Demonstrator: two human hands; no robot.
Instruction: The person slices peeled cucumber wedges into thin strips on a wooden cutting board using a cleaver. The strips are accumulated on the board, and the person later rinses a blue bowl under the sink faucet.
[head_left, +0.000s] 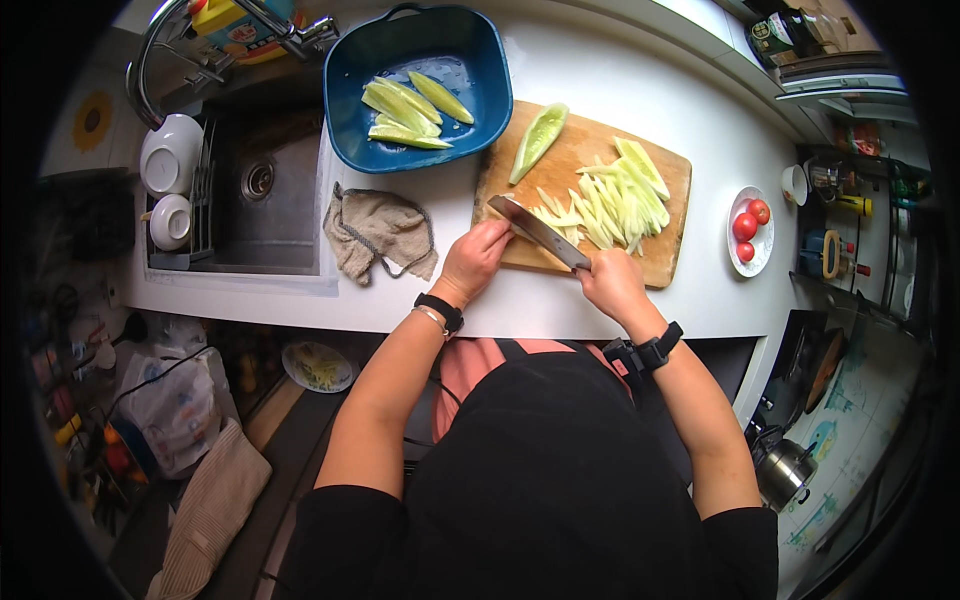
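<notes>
My right hand (615, 281) is closed around the handle of a kitchen knife (546, 236), whose blade lies slantwise above the near left part of a wooden cutting board (675, 225). At the blade's left end, my left hand (478, 253) has its fingertips together by the board's edge; whether they pinch a small piece I cannot tell. Pale green slices (611, 202), perhaps cucumber, are heaped right of the blade. A hollowed half (540, 142) of the same vegetable lies at the board's far left. More long pieces (405, 105) rest in a blue basin (495, 75).
A crumpled beige cloth (382, 229) lies between the board and the sink (281, 225). White bowls (172, 154) stand in a rack at the sink's left. Right of the board is a plate (763, 247) of red tomatoes (745, 226). A faucet (142, 97) arches over the sink.
</notes>
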